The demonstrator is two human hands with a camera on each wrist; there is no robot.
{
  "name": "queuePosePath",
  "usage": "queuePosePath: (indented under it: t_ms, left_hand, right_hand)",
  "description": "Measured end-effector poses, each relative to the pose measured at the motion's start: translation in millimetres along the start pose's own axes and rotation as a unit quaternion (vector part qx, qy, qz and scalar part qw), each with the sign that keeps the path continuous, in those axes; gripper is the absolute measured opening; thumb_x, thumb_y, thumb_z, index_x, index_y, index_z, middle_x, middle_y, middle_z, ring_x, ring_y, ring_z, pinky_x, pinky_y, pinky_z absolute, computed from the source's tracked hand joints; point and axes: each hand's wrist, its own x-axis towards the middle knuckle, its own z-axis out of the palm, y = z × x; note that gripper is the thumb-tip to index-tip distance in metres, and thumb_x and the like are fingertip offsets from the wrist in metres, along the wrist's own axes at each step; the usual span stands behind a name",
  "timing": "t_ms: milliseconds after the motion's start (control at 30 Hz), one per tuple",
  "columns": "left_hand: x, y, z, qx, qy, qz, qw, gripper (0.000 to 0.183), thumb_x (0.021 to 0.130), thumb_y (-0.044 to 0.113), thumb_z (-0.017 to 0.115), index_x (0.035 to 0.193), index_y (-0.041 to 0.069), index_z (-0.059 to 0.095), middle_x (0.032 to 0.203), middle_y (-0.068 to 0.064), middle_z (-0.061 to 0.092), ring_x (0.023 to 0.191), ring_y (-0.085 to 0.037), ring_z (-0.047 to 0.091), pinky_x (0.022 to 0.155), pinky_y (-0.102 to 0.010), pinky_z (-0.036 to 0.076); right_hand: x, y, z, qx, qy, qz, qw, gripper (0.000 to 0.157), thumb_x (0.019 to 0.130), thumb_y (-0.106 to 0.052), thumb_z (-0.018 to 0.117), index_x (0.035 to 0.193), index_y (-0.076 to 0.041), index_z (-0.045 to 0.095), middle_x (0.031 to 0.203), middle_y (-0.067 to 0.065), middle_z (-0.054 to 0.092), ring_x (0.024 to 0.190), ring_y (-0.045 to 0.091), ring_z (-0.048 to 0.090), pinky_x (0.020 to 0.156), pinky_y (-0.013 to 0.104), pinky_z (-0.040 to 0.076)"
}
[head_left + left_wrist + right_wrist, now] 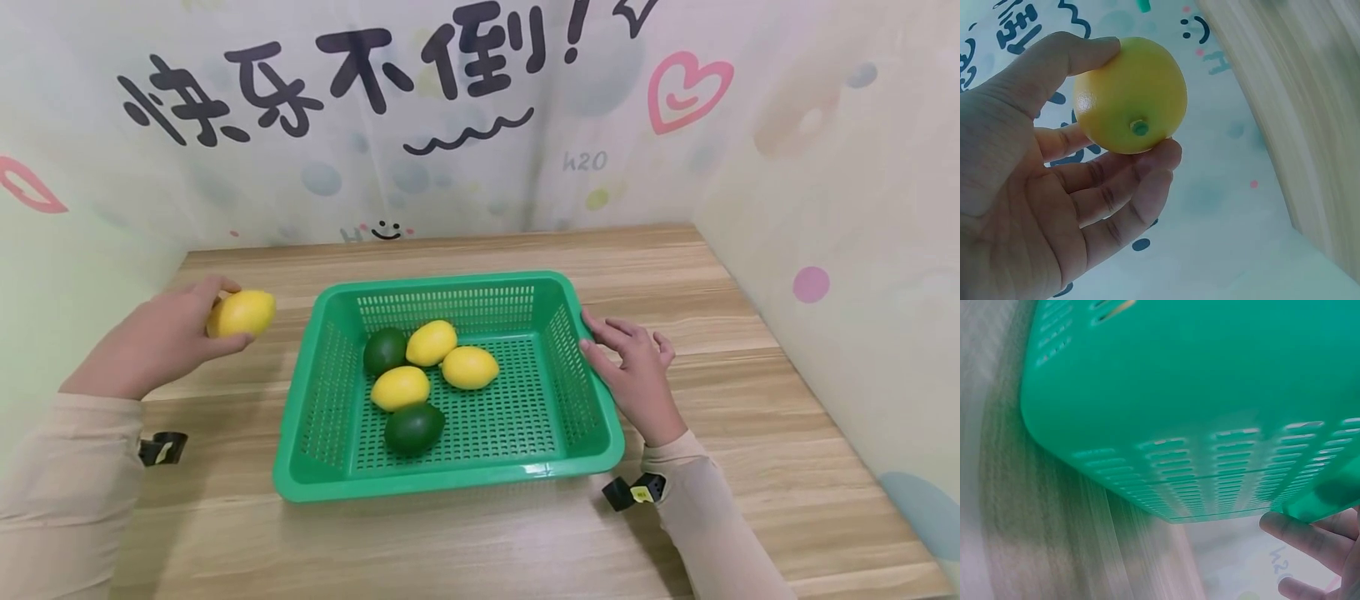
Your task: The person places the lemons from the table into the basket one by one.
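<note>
My left hand (161, 337) holds a yellow lemon (243, 314) above the table, left of the green basket (450, 487). In the left wrist view, thumb and fingertips pinch the lemon (1129, 94), its green stem end showing. Inside the basket lie three more lemons, one at the back (432, 342), one at the right (470, 367) and one at the left (401, 388). Two dark green avocado-like fruits, one behind (385, 352) and one in front (415, 429), lie beside them. My right hand (636, 375) touches the basket's right rim with fairly straight fingers.
The basket stands on a wood-grain table (750, 433). A printed cloth wall (465, 183) rises behind the table, with more wall on both sides. Black wrist mounts sit at the left sleeve (163, 448) and right sleeve (633, 492).
</note>
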Motion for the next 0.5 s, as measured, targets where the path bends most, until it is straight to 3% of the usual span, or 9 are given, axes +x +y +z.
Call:
queuePosePath:
  t_ms: [267, 500]
  left_hand:
    - [7.9, 11.7, -5.6, -0.006, 0.015, 0.025, 0.9995, 0.055, 0.088, 0.017, 0.078, 0.129, -0.01, 0.05, 0.097, -0.017, 0.062, 0.08, -0.028, 0.054, 0.068, -0.043, 0.045]
    - [11.2, 21.2, -9.9, -0.001, 0.011, 0.025, 0.9996, 0.057, 0.088, 0.018, 0.078, 0.129, -0.009, 0.049, 0.096, -0.016, 0.063, 0.08, -0.029, 0.055, 0.068, -0.044, 0.046]
  right_hand:
    - [1, 1, -0.2, -0.001, 0.0, -0.003, 1.0, 0.043, 0.101, -0.015, 0.067, 0.143, -0.004, 0.06, 0.115, 0.021, 0.074, 0.135, 0.04, 0.044, 0.111, 0.068, -0.003]
    - [0, 2, -0.2, -0.003, 0.001, -0.005, 1.0, 0.044, 0.101, -0.015, 0.067, 0.143, -0.004, 0.06, 0.115, 0.021, 0.074, 0.135, 0.04, 0.044, 0.11, 0.069, -0.003]
